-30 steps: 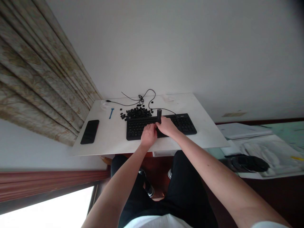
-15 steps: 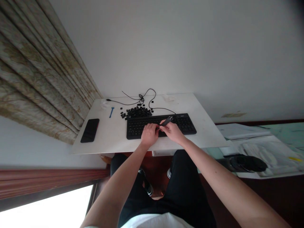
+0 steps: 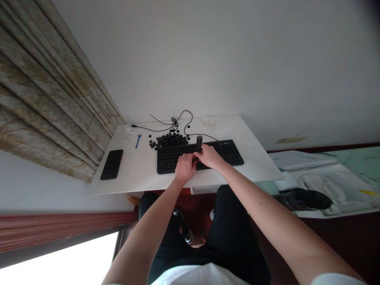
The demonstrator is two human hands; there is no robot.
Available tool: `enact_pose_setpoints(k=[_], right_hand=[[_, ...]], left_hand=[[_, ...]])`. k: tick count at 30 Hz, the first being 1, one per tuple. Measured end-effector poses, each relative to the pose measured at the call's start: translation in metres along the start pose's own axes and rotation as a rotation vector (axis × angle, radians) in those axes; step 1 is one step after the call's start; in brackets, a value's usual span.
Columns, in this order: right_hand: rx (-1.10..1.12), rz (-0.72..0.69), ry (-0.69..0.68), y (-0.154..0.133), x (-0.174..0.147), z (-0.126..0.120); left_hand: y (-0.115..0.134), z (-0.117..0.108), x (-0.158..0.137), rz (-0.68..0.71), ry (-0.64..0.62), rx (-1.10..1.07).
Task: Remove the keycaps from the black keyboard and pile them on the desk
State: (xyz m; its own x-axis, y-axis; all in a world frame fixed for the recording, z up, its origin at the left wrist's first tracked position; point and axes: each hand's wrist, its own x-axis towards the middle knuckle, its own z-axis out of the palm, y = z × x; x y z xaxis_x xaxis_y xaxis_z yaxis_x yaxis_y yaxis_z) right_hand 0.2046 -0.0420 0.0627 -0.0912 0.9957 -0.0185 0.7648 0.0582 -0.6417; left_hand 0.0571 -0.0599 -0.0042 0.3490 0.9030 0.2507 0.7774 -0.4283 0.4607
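Observation:
A black keyboard lies along the front of the white table, partly hidden under both hands. My left hand rests on its middle, fingers bent and drawn together; anything between them is hidden. Close beside it, my right hand is closed around a slim black tool that stands nearly upright, its lower end out of sight between the hands. Just behind the keyboard's left half sits a heap of loose black keycaps, with a few strays around it.
A black cable runs behind the keycaps, bundled in the middle. Left on the table are a small blue tool and a black phone. Crumpled clear plastic lies at the back left. Patterned curtains hang beside the table.
The black tool has swung from leaning right to nearly upright as my right hand turned. My left hand stays on the keyboard. The whole view has shifted slightly.

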Motion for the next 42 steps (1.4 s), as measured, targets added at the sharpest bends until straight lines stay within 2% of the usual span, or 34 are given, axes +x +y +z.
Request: enact_pose_setpoints(k=[5,11,16,18,24,31,36,39,42], right_hand=[[0.035,-0.019,-0.081,0.002,0.005,-0.004],[0.382,-0.161,-0.049,0.034,-0.003,0.013],[0.638,-0.152,-0.040,0.052,-0.012,0.022],[0.626,-0.161,-0.028,0.052,-0.015,0.023],[0.358,-0.269,0.027,0.041,-0.024,0.021],[0.189,-0.351,0.049,0.027,-0.040,0.016],[0.261,-0.369,0.048,0.028,-0.044,0.013],[0.376,-0.301,0.174,0.042,-0.040,0.004],[0.381,-0.145,0.513,0.075,-0.032,-0.009]], left_hand=[[0.001,-0.001,0.001,-0.018,-0.025,0.015],[0.002,0.000,0.001,-0.045,-0.012,-0.001],[0.003,0.000,0.000,-0.041,0.005,-0.011],[0.003,-0.001,0.000,-0.046,0.006,-0.012],[0.002,-0.001,0.001,-0.018,-0.015,-0.024],[0.001,-0.003,0.001,0.037,-0.047,-0.002],[-0.003,-0.001,0.001,0.049,-0.003,-0.042],[-0.006,0.002,0.000,0.026,0.061,-0.146],[-0.008,0.003,-0.001,0.015,0.124,-0.238]])
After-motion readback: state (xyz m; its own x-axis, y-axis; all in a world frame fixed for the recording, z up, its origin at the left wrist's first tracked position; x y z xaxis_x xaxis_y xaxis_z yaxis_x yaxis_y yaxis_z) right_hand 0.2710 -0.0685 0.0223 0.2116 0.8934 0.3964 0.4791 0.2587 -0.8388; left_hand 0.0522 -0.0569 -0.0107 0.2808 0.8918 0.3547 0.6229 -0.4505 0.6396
